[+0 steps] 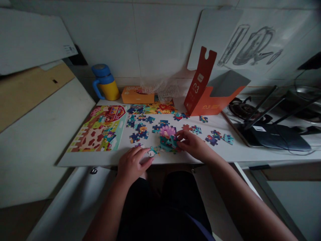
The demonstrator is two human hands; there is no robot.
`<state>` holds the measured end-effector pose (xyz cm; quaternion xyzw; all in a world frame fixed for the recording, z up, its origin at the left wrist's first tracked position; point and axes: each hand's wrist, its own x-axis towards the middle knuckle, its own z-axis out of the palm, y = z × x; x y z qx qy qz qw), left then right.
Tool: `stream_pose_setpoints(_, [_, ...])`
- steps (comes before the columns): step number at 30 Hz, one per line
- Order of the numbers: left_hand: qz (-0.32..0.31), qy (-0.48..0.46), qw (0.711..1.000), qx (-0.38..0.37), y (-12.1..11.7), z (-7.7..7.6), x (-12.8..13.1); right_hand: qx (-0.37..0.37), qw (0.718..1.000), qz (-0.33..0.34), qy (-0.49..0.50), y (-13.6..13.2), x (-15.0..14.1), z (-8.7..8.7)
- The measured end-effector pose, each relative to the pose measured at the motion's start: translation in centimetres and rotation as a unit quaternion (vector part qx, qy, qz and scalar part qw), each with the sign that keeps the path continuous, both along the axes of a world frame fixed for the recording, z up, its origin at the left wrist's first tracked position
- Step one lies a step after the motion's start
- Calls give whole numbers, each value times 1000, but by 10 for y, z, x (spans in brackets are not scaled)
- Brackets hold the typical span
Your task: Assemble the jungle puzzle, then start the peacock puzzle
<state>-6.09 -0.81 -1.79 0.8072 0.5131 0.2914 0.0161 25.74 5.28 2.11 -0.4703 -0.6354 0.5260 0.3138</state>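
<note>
A partly joined jigsaw patch [164,145], with a pink peacock above teal pieces, lies near the front edge of the white table. At its right side is my right hand [190,144], thumb and fingers pinched on a dark teal puzzle piece [172,141] that overlaps the patch. My left hand [132,162] rests at the table edge, fingers apart and holding nothing. Just off its fingertips lies a teal puzzle piece with a white patch [151,152]. Part of a purple piece [139,145] shows beyond its knuckles.
Loose pieces [142,130] lie left of the patch, others [213,139] to the right. A farm picture [100,130] is at left. Behind stand a blue-yellow bottle [106,83], a small orange box [137,96] and an open orange box [208,100]. A stove [245,107] is at right.
</note>
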Motion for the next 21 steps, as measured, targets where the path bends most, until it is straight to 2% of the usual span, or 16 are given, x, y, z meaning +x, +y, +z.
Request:
stream_pose_setpoints(4, [1, 2, 1000, -10, -1, -1, -1, 72, 994, -8, -78, 4, 4, -6])
stream_pose_setpoints(9, [-1, 6, 1000, -10, -1, 1, -1, 136, 981, 58, -125, 21, -8, 18])
stream_pose_setpoints(14, [-5, -1, 1000, -7, -2, 5, 1, 123, 966, 150, -171, 47, -44, 38])
stream_pose_setpoints(21, [-4, 2, 1000, -3, -4, 10, 3, 114, 941, 261, -181, 78, -95, 31])
